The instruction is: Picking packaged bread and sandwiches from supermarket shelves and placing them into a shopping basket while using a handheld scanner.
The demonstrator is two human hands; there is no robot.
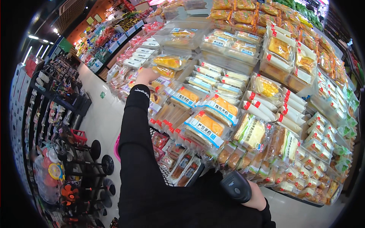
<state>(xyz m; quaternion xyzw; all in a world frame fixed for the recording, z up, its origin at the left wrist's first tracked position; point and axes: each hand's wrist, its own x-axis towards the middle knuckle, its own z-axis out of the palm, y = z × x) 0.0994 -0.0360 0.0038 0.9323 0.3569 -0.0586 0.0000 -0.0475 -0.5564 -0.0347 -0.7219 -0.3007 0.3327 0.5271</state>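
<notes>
In the frame's upper left of centre, the left hand [146, 76] is reaching beside a yellow bread pack [165, 72]; its grip I cannot tell. At lower right, the right hand [256, 197] is holding a black scanner [235, 186] low, presumably leaving the reach unobstructed.

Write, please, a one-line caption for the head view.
Supermarket bread display: left hand among the packaged breads, right hand holding a black handheld scanner.
</notes>
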